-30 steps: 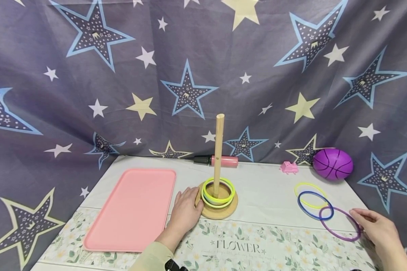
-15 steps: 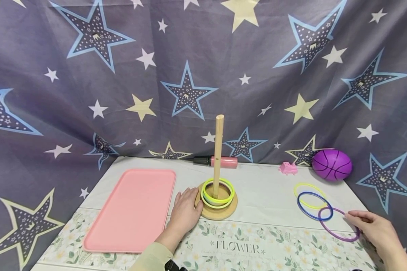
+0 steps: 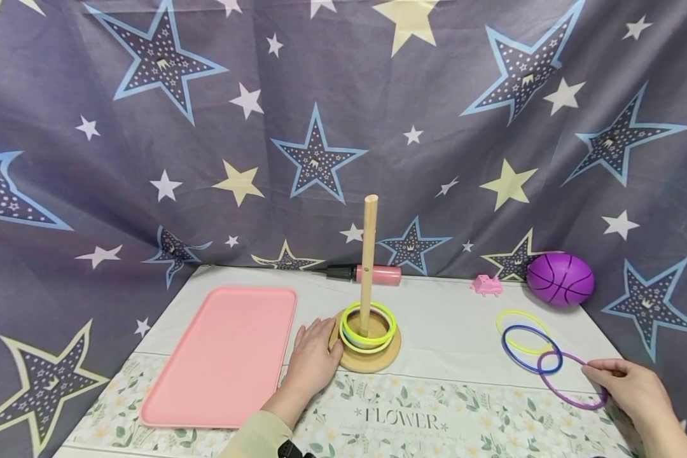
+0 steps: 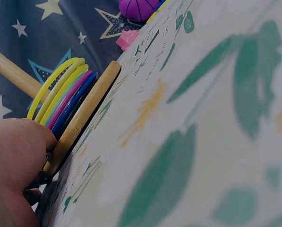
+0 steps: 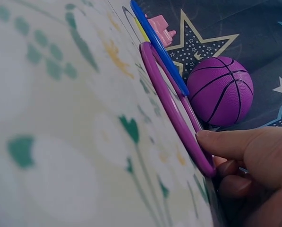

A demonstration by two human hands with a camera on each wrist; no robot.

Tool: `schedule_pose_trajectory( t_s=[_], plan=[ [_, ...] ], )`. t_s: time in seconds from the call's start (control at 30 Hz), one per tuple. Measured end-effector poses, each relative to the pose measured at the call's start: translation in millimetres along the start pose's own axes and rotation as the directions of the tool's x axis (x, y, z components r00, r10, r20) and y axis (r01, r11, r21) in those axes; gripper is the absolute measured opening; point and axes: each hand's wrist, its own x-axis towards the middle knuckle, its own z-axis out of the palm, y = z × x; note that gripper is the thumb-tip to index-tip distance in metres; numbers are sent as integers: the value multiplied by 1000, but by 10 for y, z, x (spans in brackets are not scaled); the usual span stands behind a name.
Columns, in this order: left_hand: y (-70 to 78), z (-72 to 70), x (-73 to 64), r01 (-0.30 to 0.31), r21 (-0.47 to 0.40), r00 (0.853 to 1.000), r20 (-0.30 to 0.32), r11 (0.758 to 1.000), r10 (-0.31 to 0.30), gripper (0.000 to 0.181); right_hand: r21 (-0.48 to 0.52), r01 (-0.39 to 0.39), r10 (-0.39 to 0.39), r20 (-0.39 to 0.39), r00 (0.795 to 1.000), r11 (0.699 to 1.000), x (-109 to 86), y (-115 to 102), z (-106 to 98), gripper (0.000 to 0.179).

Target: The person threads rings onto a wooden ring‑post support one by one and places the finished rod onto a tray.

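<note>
A wooden peg [image 3: 368, 254] stands upright on a round wooden base [image 3: 364, 364], with several rings [image 3: 386, 337] stacked round it, yellow ones uppermost. My left hand [image 3: 312, 353] rests at the base's left edge, fingers extended and thumb over the base close to the rings. In the left wrist view, purple and blue rings [image 4: 79, 104] show under the yellow ones. Far right, my right hand [image 3: 635, 388] pinches the edge of a purple ring [image 3: 572, 406] between thumb and fingers. That ring lies low over the table, its far side overlapping a blue ring [image 3: 523, 364].
A yellow ring [image 3: 515, 312] lies partly beneath the blue one. Behind them sit a pink toy [image 3: 486, 285] and a purple ball [image 3: 561, 278]. A pink tray [image 3: 223, 356] lies at left; a pink-and-black pump [image 3: 380, 275] lies along the starry curtain [image 3: 217, 159].
My right fingers have shifted slightly left along the purple ring's edge and pinch it there. The left hand and the stand have kept their places.
</note>
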Motion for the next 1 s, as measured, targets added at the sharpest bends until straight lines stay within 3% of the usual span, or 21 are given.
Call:
schedule_pose_trajectory(
  t_s=[0.3, 0.8, 1.0],
  plan=[
    [-21, 11, -11, -13, 3, 1000, -9, 1000, 13, 55, 14, -32, 33, -34, 999, 999, -15, -10, 41, 42],
    [-23, 7, -18, -15, -1, 1000, -13, 1000, 15, 54, -63, 65, -68, -38, 997, 996, -71, -28, 39, 46],
    [-20, 4, -21, -12, -2, 1000, -12, 1000, 12, 54, -46, 85, -87, -34, 996, 995, -51, 0, 42, 44]
  ],
)
